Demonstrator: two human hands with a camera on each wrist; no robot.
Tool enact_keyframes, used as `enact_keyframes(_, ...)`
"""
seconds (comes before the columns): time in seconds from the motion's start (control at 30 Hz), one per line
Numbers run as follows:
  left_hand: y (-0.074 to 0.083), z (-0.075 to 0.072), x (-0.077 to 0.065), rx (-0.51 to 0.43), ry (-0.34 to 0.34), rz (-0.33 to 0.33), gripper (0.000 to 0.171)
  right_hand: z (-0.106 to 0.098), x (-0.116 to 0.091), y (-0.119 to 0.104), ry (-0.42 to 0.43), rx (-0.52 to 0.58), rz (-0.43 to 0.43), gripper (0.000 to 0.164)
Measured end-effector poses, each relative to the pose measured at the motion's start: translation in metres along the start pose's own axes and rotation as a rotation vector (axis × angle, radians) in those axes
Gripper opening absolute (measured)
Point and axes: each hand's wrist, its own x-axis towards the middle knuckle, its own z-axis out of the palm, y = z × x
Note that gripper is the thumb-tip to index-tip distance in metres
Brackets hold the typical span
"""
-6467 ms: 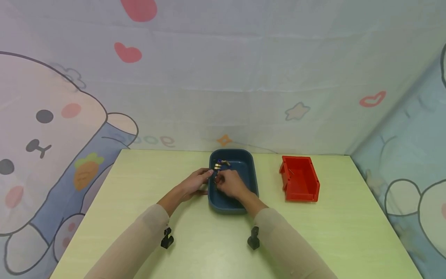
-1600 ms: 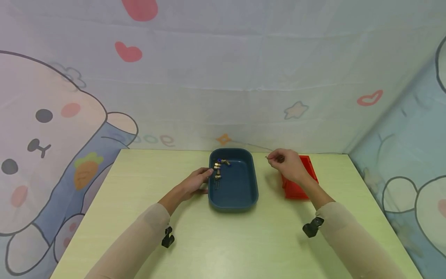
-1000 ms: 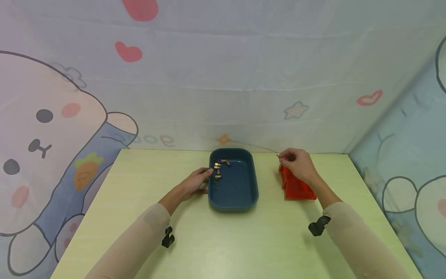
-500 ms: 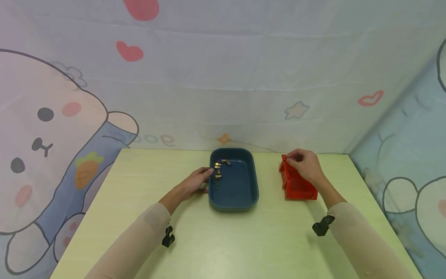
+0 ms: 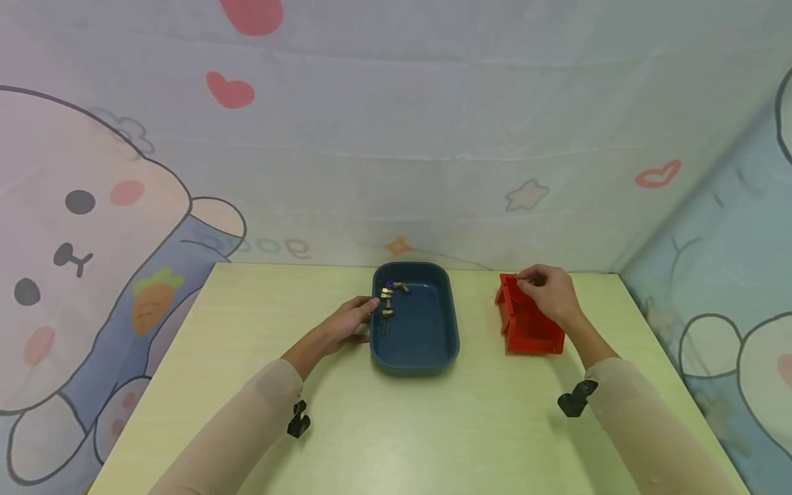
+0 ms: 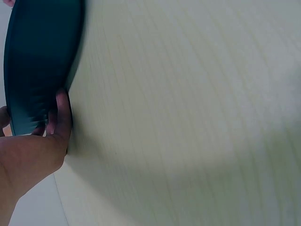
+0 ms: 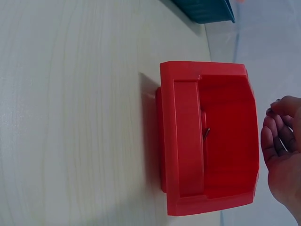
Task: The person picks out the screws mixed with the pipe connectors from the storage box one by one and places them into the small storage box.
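Observation:
My left hand [image 5: 346,322] holds the left side of a dark blue tray [image 5: 427,326], its thumb over the rim and its fingers along the outer wall. Several brass push-fit fittings [image 5: 386,313] with blue collars lie along that side of the tray, near some thin metal pins [image 5: 386,328]. Over the far part of a red plastic bin [image 5: 535,346] is my right hand [image 5: 549,292]. Between its thumb and forefinger it pinches a small thin metal pin [image 7: 278,100], mostly covered by the fingertips. Inside the bin, another thin pin [image 7: 207,133] shows in the right wrist view.
The tray and bin stand apart on a pale wood-grain table [image 5: 482,412], near its far edge. A printed cloth [image 5: 433,137] hangs right behind that edge. A black wrist camera [image 5: 577,399] sticks out from the right sleeve, and another camera [image 5: 298,419] from the left.
My right hand went into the tray, came out with a thin pin and moved right, over the red bin. My left hand has stayed on the tray's side.

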Motion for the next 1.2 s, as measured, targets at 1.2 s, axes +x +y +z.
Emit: enact_keyframes(1.2, -0.002, 0.0, -0.001, 0.001, 0.009, 0.01, 0.063, 0.016, 0.002, 0.016, 0.002, -0.059, 0.004, 0.013)
